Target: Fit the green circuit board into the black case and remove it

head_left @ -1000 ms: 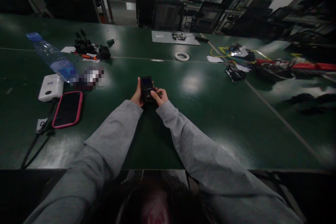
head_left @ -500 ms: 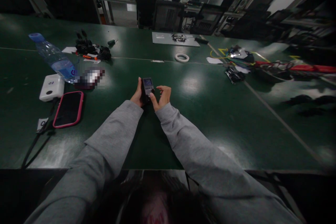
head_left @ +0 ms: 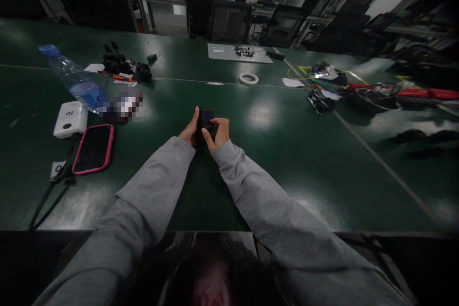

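Observation:
A small dark handheld device [head_left: 208,115] with a little screen is held upright between my hands, above the middle of the green table [head_left: 272,153]. My left hand [head_left: 190,130] grips its left side, thumb pointing up along the edge. On the other side, my right hand [head_left: 218,134] is closed on the device's right and lower part, with thumb and index finger on its front. The fingers behind the device are hidden.
To the left are a pink-rimmed phone [head_left: 93,149], a white box [head_left: 71,119] with a cable, and a water bottle [head_left: 77,81]. Farther back lie black parts [head_left: 125,67], a tape roll [head_left: 248,78] and a grey board [head_left: 222,52]. Wires [head_left: 326,74] lie right. A person [head_left: 200,0] sits beyond.
The device has shifted slightly right and turned, and its front looks darker. My left thumb has moved right with it. My right index finger has come in from beside the device onto its front.

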A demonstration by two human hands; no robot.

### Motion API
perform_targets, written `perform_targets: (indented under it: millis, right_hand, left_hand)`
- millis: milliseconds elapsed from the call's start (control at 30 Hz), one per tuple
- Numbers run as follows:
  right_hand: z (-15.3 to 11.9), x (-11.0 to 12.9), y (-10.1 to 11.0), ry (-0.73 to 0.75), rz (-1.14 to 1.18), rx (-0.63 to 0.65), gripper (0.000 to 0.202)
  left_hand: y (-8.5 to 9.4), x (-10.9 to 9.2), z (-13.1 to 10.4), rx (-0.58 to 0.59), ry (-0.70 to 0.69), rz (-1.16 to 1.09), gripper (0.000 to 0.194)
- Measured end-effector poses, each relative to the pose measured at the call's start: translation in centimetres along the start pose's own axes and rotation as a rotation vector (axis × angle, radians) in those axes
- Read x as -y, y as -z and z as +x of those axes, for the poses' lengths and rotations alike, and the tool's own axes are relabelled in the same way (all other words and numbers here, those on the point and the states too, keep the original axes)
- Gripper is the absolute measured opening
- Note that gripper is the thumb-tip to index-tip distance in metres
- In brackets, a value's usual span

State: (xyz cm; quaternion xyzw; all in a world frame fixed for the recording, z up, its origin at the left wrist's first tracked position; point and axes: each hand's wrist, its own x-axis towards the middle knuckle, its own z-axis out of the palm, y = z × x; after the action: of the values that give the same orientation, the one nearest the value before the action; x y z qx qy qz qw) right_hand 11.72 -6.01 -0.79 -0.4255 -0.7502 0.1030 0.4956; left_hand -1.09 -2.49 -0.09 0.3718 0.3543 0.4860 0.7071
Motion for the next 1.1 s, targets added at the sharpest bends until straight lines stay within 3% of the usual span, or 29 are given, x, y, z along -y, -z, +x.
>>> perform_targets:
  millis: [100, 400, 800, 1000, 1100]
  right_hand:
    - [0.0, -0.1, -0.1, 0.006, 0.02, -0.005, 0.039]
    - [0.0, -0.1, -0.5, 0.034, 0.062, -0.06, 0.04]
    - [-0.3, 0.5, 0.0, -0.054, -0.028, 0.08, 0.048]
    - [0.4, 0.3, 0.1, -0.035, 0.04, -0.055, 0.043]
    - [1.3, 3.3, 1.3, -0.181, 0.289, -0.117, 0.038]
  left_hand:
    - [0.0, 0.0, 0.0, -0.018, 0.069, -0.04, 0.084]
    - [0.1, 0.1, -0.2, -0.011, 0.057, -0.073, 0.075]
    - [-0.1, -0.1, -0.6, -0.044, 0.066, -0.074, 0.076]
    - [0.0, -0.1, -0.2, -0.037, 0.091, -0.113, 0.081]
    - [0.3, -0.1, 0.0, -0.051, 0.099, -0.083, 0.085]
